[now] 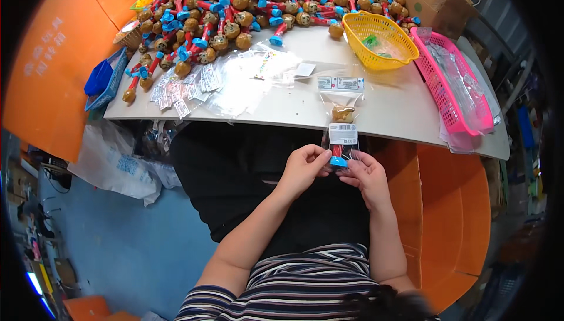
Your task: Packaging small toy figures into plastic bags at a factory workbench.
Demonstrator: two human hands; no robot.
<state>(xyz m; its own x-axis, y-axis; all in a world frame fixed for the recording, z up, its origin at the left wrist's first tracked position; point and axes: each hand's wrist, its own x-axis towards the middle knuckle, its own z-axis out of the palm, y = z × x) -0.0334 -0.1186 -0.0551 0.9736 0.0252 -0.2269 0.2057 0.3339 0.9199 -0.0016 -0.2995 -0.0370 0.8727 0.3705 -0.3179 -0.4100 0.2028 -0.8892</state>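
Left hand [304, 165]: just below centre frame, the lower end of a clear plastic bag holding a red-stemmed, blue-based toy with a brown head [342, 130] is being pinched.
Right hand [365, 171]: the same end is being gripped from the other side, fingers closed on it.
Bag: its top is being rested on the white table edge [399, 118].
Risk: the toy could be let slip out, judging by the light pinch.
Beyond: flat empty bags [235, 83], yellow basket [379, 39], pink basket [452, 80], loose toy heap [247, 4] at upper frame.

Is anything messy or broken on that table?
Nothing looks broken. The pile of toys sprawls loosely over the table, and empty clear bags lie scattered beside it. Both hands, left hand and right hand, hold one bagged toy.
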